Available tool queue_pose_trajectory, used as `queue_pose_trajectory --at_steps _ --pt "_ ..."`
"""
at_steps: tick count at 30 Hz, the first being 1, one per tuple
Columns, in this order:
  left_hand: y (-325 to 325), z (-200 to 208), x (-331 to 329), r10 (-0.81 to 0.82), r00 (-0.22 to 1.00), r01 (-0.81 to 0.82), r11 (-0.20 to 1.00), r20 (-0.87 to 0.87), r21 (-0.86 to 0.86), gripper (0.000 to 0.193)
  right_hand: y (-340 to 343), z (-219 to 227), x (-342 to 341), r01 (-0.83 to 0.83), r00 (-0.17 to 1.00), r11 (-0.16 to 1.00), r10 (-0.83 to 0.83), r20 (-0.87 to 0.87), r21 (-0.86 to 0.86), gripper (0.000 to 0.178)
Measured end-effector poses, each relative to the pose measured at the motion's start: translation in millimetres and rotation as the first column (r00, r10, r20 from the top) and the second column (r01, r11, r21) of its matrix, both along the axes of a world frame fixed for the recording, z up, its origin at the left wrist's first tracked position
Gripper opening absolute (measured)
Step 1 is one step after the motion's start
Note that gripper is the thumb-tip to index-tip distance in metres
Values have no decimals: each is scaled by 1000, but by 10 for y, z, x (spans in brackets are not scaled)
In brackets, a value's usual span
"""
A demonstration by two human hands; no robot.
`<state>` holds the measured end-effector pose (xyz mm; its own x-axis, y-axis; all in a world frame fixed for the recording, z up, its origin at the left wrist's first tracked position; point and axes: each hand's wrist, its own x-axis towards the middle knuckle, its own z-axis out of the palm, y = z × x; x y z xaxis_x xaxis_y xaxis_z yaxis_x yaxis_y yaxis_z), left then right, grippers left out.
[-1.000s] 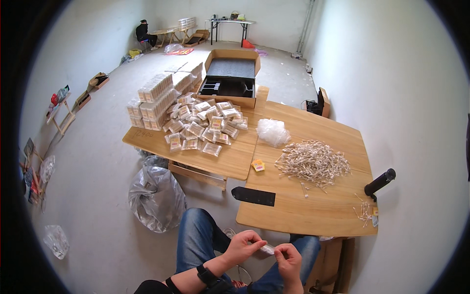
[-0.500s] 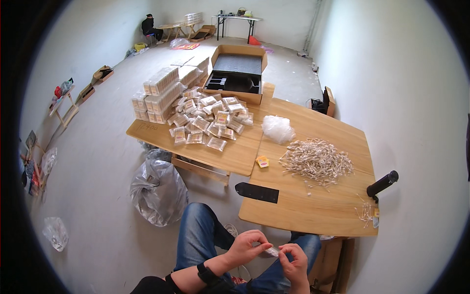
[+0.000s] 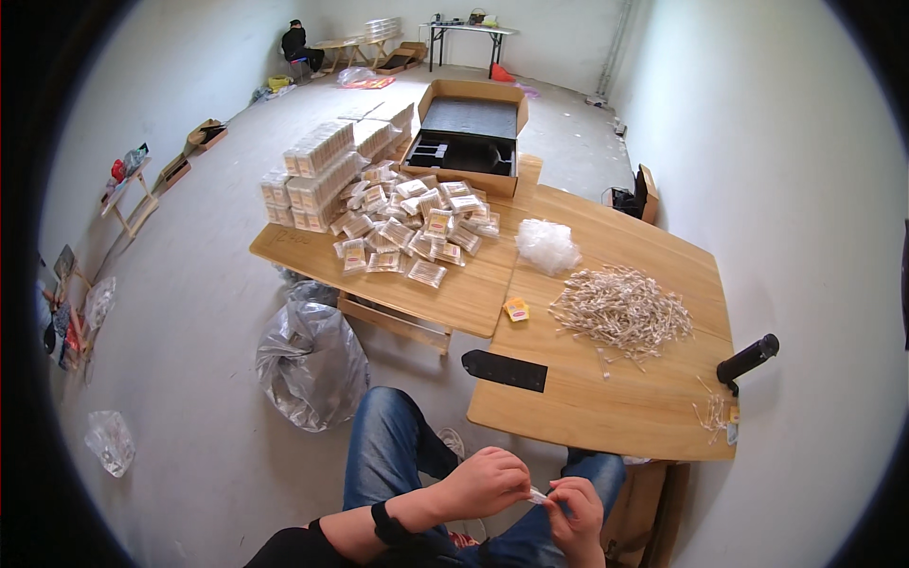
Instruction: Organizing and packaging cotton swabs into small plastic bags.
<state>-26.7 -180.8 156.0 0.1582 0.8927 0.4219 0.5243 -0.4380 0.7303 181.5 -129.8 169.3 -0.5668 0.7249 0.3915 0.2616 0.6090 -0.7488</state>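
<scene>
Over my lap, my left hand [image 3: 488, 483] pinches one end of a small clear plastic packet [image 3: 537, 496]. At its other end, my right hand [image 3: 576, 516] has its fingers closed on the same packet. What lies inside the packet is mostly hidden by my fingers. Beyond my hands, a heap of loose cotton swabs [image 3: 620, 310] covers part of the wooden table [image 3: 606, 407]. Clear empty bags [image 3: 547, 246] lie bunched behind that heap. Small yellow cards [image 3: 516, 310] rest left of the swabs. Filled swab packets [image 3: 417, 227] are piled farther left.
Bundled packets [image 3: 322, 166] stand stacked at the table's far left, beside an open cardboard box [image 3: 464, 142]. A black cylinder [image 3: 748, 358] stands at the right edge; a black strip [image 3: 505, 370] lies at the front. A grey plastic bag [image 3: 312, 364] sits on the floor. Another person [image 3: 298, 47] sits far back.
My left fingers have curled in more around the packet, and less of it shows between my hands. The whole view has shifted slightly.
</scene>
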Motion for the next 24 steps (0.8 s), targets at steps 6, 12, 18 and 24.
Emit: queue_pose_trajectory --at_steps 6,12,18,24 --pt "-103 -32 -85 -18 1000 18 999 -3 -44 15 -41 211 32 -48 999 998 47 -24 -27 11" --pt "-68 -31 -87 33 999 -34 998 -27 -45 16 -62 270 -140 -31 1000 991 30 -5 -131 12" --pt "-61 -89 -103 13 999 -13 1000 -42 -15 15 -13 208 -178 -27 998 998 30 59 -56 12" --pt "-156 -152 -93 74 911 179 814 405 -553 9 30 104 -83 -79 993 992 87 83 -101 15"
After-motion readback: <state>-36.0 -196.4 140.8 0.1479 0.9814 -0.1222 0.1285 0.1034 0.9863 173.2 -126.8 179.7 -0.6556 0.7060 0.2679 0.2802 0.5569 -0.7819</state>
